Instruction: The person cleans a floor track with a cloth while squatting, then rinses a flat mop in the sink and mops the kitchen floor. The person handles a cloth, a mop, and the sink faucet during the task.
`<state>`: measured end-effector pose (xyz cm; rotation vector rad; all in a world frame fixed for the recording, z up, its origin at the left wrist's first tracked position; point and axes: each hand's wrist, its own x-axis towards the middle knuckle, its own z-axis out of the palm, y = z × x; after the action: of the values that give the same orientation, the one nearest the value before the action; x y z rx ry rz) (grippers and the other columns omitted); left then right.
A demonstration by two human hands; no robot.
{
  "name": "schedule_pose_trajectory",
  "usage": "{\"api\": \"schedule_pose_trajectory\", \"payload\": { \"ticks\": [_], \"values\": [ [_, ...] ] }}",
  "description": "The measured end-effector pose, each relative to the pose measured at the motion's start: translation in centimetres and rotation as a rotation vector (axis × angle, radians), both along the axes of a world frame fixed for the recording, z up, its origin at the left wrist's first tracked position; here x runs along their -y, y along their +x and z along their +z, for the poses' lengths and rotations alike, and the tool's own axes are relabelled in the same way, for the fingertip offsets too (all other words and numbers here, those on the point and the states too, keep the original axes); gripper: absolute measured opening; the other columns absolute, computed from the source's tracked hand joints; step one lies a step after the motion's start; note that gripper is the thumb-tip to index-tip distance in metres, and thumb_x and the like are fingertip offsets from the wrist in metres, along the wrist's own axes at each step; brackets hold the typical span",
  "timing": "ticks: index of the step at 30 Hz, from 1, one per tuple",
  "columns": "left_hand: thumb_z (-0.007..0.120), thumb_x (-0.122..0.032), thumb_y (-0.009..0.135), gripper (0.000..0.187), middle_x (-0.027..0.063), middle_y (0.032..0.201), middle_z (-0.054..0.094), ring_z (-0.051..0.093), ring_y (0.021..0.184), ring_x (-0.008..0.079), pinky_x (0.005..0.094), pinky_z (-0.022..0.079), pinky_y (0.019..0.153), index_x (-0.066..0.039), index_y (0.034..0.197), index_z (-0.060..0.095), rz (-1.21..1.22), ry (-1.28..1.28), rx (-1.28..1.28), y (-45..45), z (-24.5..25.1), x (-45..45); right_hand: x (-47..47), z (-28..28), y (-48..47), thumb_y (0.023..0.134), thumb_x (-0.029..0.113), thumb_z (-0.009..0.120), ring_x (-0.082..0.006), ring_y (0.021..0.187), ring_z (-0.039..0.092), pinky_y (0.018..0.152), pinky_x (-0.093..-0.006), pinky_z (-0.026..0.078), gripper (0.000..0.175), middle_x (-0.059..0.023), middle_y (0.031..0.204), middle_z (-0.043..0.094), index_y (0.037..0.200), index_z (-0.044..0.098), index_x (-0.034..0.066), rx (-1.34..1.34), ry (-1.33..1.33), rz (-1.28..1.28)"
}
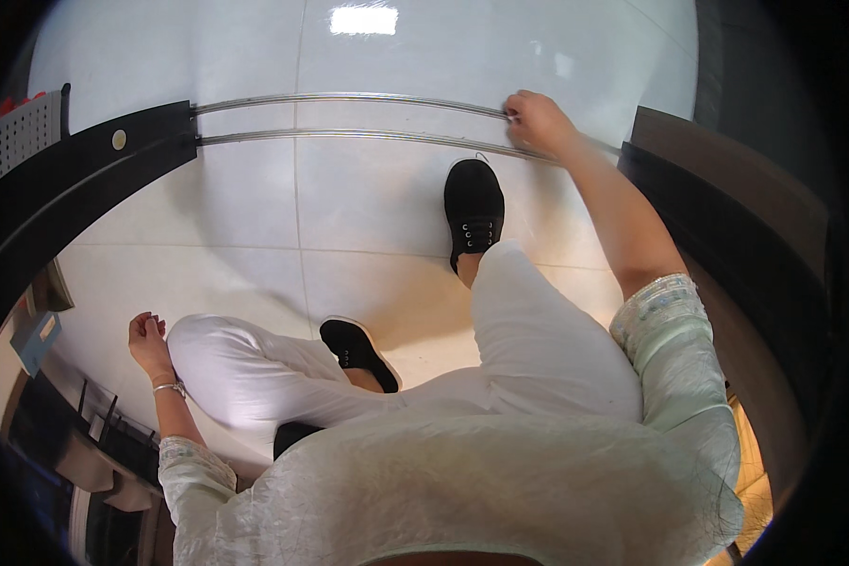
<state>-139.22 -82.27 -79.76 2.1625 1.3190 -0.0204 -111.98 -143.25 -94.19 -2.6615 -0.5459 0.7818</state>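
Two thin parallel metal rails on the floor (368, 132) run across a doorway-like gap between dark frames. My right hand (538, 124) is at the rails near their right end, its fingers bent down at the upper rail; whether they pinch anything small is hidden. My left hand (148, 343) hangs beside my left knee with the fingers loosely curled, holding nothing visible, a bracelet (170, 387) on its wrist. A black lace-up shoe (475, 201) stands just below the rails, and the other black shoe (357, 350) is farther back on the floor.
Dark frame ends stand at the left (113, 156) and right (722, 191). A perforated grey basket (25, 134) with red things is at the upper left. A blue box (37, 339) and dark furniture lie to the left. Pale floor tiles (255, 283) spread below me.
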Motion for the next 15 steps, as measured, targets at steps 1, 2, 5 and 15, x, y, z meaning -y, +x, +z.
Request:
{"api": "schedule_pose_trajectory", "payload": {
  "ticks": [1, 2, 5, 15],
  "values": [
    [0.046, -0.005, 0.082, 0.015, 0.0091, 0.081, 0.061, 0.060, 0.067, 0.0154, 0.0255, 0.050, 0.061, 0.003, 0.090, 0.056, 0.005, -0.007, 0.006, 0.1, 0.0, 0.0, 1.4, 0.3, 0.0, 0.068, 0.002, 0.055, -0.0264, 0.072, 0.057, 0.066, -0.0337, 0.047, 0.014, -0.0102, 0.079, 0.059, 0.082, 0.058, 0.0035, -0.082, 0.002, -0.047],
    [0.046, -0.005, 0.082, 0.015, 0.0092, 0.081, 0.061, 0.060, 0.068, 0.0154, 0.0256, 0.050, 0.061, 0.003, 0.091, 0.056, -0.005, -0.006, 0.003, 0.3, 0.0, -0.1, 3.0, 0.6, 0.0, 0.068, 0.002, 0.056, -0.0247, 0.070, 0.057, 0.065, -0.0320, 0.047, 0.014, -0.0097, 0.078, 0.060, 0.082, 0.058, 0.0029, -0.163, 0.004, -0.095],
    [0.046, -0.005, 0.082, 0.015, 0.0094, 0.082, 0.060, 0.060, 0.068, 0.0155, 0.0259, 0.050, 0.061, 0.003, 0.091, 0.056, -0.034, -0.008, -0.008, 0.3, -0.2, -0.3, 8.1, 0.4, -2.6, 0.070, 0.002, 0.057, -0.0156, 0.066, 0.056, 0.063, -0.0270, 0.045, 0.016, -0.0052, 0.074, 0.060, 0.085, 0.060, 0.0027, -0.513, 0.170, -0.477],
    [0.046, -0.005, 0.082, 0.016, 0.0095, 0.081, 0.060, 0.059, 0.066, 0.0156, 0.0259, 0.050, 0.061, 0.002, 0.092, 0.055, -0.080, -0.017, -0.033, 0.9, -0.6, -0.9, 10.0, -0.3, -5.7, 0.078, 0.009, 0.056, -0.0148, 0.078, 0.057, 0.070, -0.0283, 0.044, 0.023, -0.0065, 0.086, 0.061, 0.100, 0.059, 0.0037, 0.073, 0.370, -0.764]
  ]
}}
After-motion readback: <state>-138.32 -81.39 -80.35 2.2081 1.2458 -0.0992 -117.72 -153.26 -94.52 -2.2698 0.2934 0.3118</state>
